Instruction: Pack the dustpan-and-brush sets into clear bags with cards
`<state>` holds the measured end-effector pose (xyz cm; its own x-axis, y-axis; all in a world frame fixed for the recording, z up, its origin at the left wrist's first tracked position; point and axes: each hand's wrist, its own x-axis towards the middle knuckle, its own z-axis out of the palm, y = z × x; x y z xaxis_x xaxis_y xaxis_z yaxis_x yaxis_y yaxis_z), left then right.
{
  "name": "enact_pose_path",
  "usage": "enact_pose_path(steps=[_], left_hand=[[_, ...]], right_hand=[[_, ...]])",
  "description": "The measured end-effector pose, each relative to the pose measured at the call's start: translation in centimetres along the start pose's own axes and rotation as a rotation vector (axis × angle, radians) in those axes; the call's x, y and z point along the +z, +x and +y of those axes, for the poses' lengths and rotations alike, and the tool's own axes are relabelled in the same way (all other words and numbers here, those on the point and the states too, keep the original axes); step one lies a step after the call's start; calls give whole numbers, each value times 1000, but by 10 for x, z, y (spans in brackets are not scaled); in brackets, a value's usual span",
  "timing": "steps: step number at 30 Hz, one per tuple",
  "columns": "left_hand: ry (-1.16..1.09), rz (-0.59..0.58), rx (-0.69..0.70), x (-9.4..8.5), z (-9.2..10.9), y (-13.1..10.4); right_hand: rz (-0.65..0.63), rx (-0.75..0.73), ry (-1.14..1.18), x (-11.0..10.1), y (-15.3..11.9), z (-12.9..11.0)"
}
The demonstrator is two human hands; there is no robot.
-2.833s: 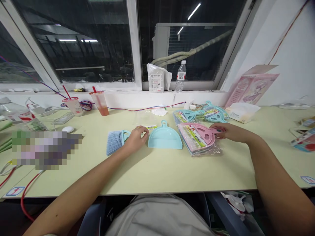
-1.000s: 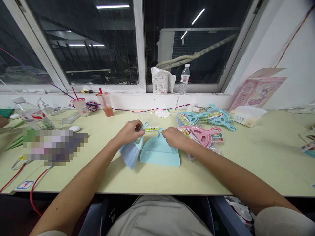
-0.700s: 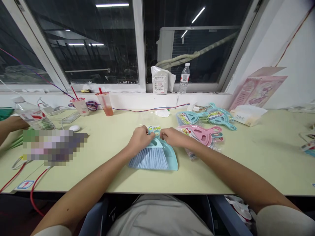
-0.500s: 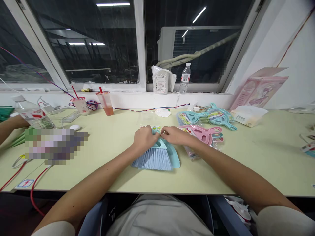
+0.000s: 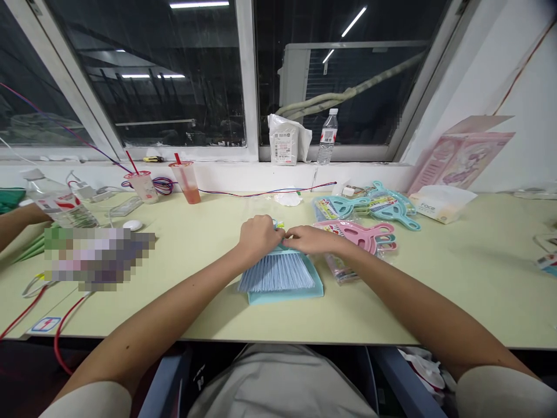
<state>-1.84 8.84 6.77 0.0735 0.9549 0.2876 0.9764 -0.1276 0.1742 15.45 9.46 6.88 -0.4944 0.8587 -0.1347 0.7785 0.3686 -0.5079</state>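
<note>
A small hand brush (image 5: pixel 277 273) with pale blue bristles lies over a light teal dustpan (image 5: pixel 282 298) on the table in front of me. The dustpan's edge shows beyond the bristles at the front and right. My left hand (image 5: pixel 261 237) is closed over the brush's handle and hides most of it. My right hand (image 5: pixel 310 239) meets it from the right, thumb and fingers pinched at the handles. What exactly lies between those fingertips is hidden. Bagged pink dustpans (image 5: pixel 364 233) lie just beyond my right hand, with bagged teal dustpans (image 5: pixel 391 210) behind them.
Two drink cups (image 5: pixel 187 181) and a coil of wire (image 5: pixel 163 186) stand at the back left. A tissue pack (image 5: pixel 441 204) and a pink box (image 5: pixel 465 157) are at the back right. Another person's arm (image 5: pixel 21 223) reaches in at far left beside a large bottle (image 5: pixel 65 200).
The brush has turned and shifted slightly right, so its bristles now sit more squarely over the dustpan. More of the dustpan's front edge shows. Both hands stay at the handles.
</note>
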Motion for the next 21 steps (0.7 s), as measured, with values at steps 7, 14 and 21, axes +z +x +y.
enact_pose_path(steps=[7, 14, 21], left_hand=[[23, -81, -32, -12, 19, 4], [28, -144, -14, 12, 21, -2], [-75, -107, 15, 19, -10, 0]], right_hand=[[-41, -14, 20, -6, -1, 2], [-106, 12, -215, 5, 8, 10], [-34, 42, -261, 19, 10, 10]])
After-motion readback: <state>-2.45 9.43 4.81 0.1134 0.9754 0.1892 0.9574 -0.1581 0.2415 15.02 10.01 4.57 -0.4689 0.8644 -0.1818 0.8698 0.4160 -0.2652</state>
